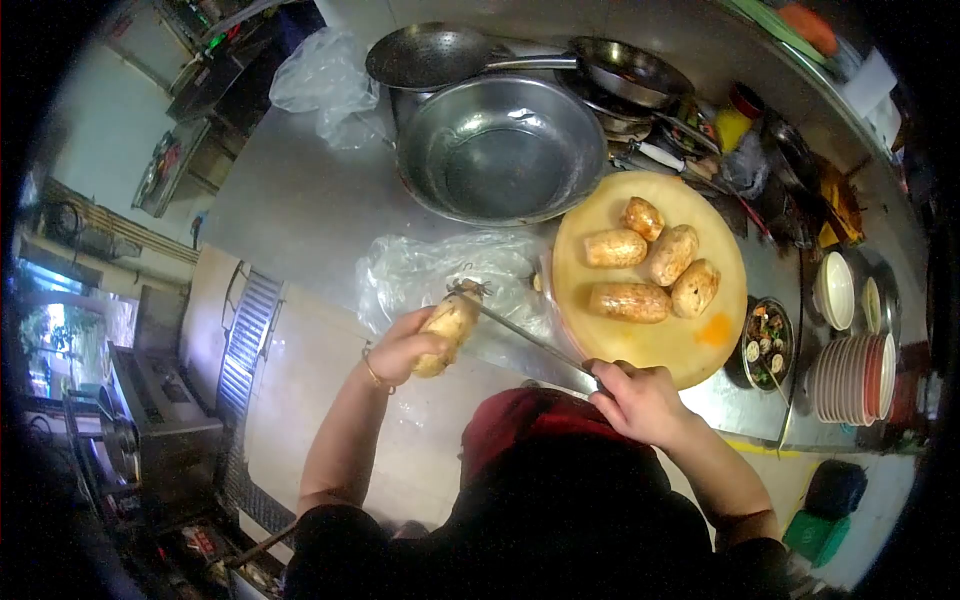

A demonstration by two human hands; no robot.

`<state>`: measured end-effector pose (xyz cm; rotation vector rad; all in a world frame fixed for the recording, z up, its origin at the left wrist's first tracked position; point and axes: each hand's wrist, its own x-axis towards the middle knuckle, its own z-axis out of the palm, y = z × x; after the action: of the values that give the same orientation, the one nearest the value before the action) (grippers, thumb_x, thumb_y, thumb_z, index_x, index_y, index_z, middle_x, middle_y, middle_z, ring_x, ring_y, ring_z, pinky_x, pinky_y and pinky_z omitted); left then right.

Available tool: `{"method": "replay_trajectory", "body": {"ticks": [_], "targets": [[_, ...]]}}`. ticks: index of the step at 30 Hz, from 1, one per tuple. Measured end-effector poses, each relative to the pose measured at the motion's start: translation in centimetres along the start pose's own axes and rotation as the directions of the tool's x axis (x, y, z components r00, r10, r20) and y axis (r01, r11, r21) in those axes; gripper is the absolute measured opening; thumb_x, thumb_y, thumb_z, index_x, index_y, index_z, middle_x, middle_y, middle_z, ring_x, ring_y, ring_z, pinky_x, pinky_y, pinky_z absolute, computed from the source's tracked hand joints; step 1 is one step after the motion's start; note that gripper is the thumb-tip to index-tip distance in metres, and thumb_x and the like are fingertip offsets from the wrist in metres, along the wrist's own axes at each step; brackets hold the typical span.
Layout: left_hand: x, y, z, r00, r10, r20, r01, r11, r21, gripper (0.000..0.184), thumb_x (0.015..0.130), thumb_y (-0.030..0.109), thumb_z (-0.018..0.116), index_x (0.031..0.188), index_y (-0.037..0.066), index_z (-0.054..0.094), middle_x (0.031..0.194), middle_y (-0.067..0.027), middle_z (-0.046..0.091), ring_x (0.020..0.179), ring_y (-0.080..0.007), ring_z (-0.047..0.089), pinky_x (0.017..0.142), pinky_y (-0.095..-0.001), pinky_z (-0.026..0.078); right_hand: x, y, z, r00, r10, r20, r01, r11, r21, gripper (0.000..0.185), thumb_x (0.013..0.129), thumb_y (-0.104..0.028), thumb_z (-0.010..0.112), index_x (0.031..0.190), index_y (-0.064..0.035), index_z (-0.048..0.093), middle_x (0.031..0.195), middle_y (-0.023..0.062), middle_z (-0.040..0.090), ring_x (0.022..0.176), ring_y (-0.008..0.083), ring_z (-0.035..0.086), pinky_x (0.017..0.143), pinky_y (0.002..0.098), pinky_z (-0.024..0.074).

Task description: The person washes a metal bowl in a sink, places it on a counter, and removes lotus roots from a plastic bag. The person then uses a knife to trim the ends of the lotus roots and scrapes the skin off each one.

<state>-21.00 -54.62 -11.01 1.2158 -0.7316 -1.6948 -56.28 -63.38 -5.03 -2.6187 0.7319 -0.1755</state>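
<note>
My left hand (402, 348) is closed around a lotus root (448, 328), held up above the counter's front edge. Dark, hairy roots stick out at its upper end. In my right hand (640, 402) is the handle of a knife (532, 341). Its long blade, seen nearly edge-on, slants up to the left and its tip meets the root's hairy end. To the right, several lotus root pieces (630, 302) lie on a round cutting board (660, 352). A crumpled clear plastic bag (400, 268) lies behind the root.
A large metal basin (502, 160) stands behind the bag, with a wok (430, 56) and another pan (632, 72) farther back. Right of the board are a bowl of food (768, 342) and stacked plates (850, 385). Another plastic bag (325, 80) sits at the back left.
</note>
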Motion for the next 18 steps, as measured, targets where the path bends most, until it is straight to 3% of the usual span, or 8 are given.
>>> {"method": "replay_trajectory", "body": {"ticks": [3,6,9,12,15,18], "targets": [[0.0,0.5,0.1,0.999,-0.043,-0.013,0.043,0.999,0.024,0.048,0.075,0.019,0.069,0.116,-0.001,0.056,0.092,-0.0068,0.062,0.077,-0.0144,0.061,0.065,-0.0283,0.051,0.7,-0.7,-0.7,0.998,0.028,0.049,-0.028,1.000,-0.001,0.041,0.084,-0.024,0.067,0.120,-0.0092,0.052,0.085,0.0140,0.067,0.066,0.0327,0.065,0.058,0.0424,0.0515],[0.8,0.4,0.1,0.994,0.038,-0.101,0.019,0.864,0.504,0.044,0.074,0.021,0.069,0.111,0.000,0.058,0.089,-0.0061,0.063,0.078,-0.0134,0.062,0.065,-0.0278,0.050,2.2,-1.3,-0.4,0.991,0.068,0.113,-0.073,0.997,0.035,0.033,0.087,-0.024,0.064,0.114,-0.0095,0.052,0.080,0.0145,0.066,0.064,0.0335,0.065,0.056,0.0439,0.0517],[2.1,0.1,-1.0,0.981,0.076,-0.179,0.022,0.870,0.492,0.046,0.071,0.025,0.071,0.109,0.001,0.060,0.088,-0.0082,0.066,0.077,-0.0177,0.064,0.066,-0.0310,0.051,4.0,-0.7,0.2,0.997,0.053,0.050,-0.058,0.994,0.088,0.030,0.088,-0.023,0.062,0.112,-0.0094,0.051,0.077,0.0161,0.065,0.065,0.0362,0.065,0.058,0.0465,0.0511],[2.5,1.2,-1.6,0.961,0.193,-0.199,0.039,0.616,0.787,0.048,0.068,0.027,0.071,0.109,0.003,0.060,0.089,-0.0131,0.067,0.077,-0.0271,0.066,0.069,-0.0364,0.052,6.1,-0.1,1.5,1.000,0.027,0.008,-0.028,0.979,0.204,0.026,0.090,-0.021,0.060,0.109,-0.0065,0.050,0.072,0.0187,0.063,0.066,0.0397,0.064,0.058,0.0491,0.0492],[2.9,1.7,-1.8,0.921,0.245,-0.303,0.132,0.534,0.835,0.050,0.066,0.029,0.070,0.108,0.004,0.060,0.090,-0.0175,0.067,0.083,-0.0340,0.066,0.074,-0.0400,0.052,8.2,0.1,2.3,0.997,0.040,0.073,-0.056,0.972,0.229,0.029,0.090,-0.021,0.060,0.113,-0.0072,0.047,0.075,0.0196,0.063,0.070,0.0414,0.063,0.061,0.0497,0.0489],[2.8,2.0,-1.4,0.894,0.305,-0.327,0.221,0.334,0.916,0.048,0.067,0.029,0.069,0.107,0.005,0.061,0.092,-0.0184,0.068,0.088,-0.0339,0.065,0.078,-0.0396,0.051,10.1,-0.2,3.4,0.984,0.089,0.153,-0.127,0.958,0.257,0.030,0.090,-0.023,0.059,0.114,-0.0085,0.046,0.076,0.0201,0.063,0.073,0.0423,0.062,0.063,0.0508,0.0485]]}}
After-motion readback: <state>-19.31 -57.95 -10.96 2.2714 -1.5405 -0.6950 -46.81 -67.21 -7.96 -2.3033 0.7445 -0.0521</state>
